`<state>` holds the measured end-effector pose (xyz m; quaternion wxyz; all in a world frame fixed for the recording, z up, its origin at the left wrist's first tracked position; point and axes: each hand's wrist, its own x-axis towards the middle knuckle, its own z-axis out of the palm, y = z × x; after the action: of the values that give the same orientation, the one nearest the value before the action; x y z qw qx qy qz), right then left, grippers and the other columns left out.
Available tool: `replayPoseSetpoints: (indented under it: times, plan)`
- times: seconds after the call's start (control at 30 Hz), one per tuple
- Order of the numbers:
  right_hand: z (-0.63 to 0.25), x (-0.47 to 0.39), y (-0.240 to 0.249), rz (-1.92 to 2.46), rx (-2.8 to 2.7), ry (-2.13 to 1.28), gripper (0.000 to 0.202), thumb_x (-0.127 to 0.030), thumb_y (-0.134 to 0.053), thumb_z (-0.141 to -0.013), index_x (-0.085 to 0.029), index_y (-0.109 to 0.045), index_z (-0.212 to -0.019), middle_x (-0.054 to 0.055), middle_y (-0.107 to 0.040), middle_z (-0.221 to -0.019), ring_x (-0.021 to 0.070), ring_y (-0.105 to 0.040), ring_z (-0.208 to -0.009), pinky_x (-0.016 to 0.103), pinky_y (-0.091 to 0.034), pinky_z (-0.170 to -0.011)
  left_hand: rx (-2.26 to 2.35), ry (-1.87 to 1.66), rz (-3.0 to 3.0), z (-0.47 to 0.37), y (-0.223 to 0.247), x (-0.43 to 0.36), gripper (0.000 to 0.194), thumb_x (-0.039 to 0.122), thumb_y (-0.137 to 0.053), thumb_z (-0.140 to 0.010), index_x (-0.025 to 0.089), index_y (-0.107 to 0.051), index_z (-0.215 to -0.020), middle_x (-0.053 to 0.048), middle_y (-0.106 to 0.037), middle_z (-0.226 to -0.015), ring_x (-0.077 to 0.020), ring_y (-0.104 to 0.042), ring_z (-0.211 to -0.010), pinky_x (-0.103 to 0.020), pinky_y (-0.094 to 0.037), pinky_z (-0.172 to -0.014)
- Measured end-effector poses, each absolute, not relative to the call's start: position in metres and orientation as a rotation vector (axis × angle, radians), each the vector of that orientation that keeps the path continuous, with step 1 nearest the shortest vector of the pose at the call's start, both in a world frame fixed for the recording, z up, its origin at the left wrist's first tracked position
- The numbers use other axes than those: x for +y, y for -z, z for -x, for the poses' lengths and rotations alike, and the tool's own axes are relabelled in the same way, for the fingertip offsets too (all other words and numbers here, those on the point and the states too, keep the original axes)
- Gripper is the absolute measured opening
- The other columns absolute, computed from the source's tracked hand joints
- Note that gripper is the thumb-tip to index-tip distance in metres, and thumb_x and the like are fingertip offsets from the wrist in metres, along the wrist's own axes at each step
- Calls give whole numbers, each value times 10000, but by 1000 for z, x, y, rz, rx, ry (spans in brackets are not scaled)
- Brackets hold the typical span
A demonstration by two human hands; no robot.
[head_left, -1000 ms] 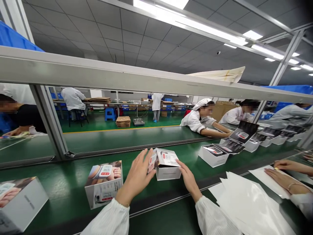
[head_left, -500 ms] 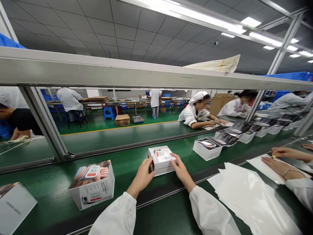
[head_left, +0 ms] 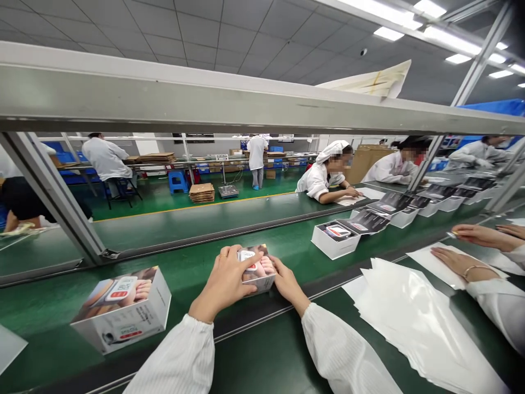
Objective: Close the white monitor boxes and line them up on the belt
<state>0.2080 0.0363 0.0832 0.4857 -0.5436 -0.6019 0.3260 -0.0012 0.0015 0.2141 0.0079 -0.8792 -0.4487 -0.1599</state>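
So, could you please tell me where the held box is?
In the head view, the held box is near centre, between the left hand and right hand, left of an open box.

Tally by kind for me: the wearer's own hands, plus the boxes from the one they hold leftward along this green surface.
Hands: 2, left hand and right hand
Boxes: 3, held box, printed box and white box cut off at the left edge
Total: 5
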Motion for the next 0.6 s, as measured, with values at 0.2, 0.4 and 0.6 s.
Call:
replayPoseSetpoints:
  times: [0.2,0.4,0.6]
  plan:
    - [-208,25,-89,1321,-1466,-778,420,-495,-452,-895,-213,-708,-1070,61,-736,-967,238,-689,-836,383,-522,-829,-1549,424,2746,15,-221,4,736,401,-763,-739,445,-469,-1412,-102,-476,-1298,-368,-421,-1192,-458,-407,-956]
    - [-204,25,-87,1271,-1338,-792,419,-525,-496,-862,-201,-726,-994,73,-737,-975,235,-690,-820,344,-533,-757,-1659,350,2775,34,-223,9,755,415,-733,-722,433,-458,-1424,-99,-477,-1344,-371,-416,-1240,-461,-392,-997]
    - [-277,46,-93,1389,-890,-309,453,-510,-491,-824,-169,-724,-1009,112,-715,-1058,262,-640,-994,365,-471,-903,-1770,279,2795,52,-222,14,775,356,-714,-710,433,-443,-1432,-95,-441,-1442,-379,-369,-1341,-488,-382,-1028]
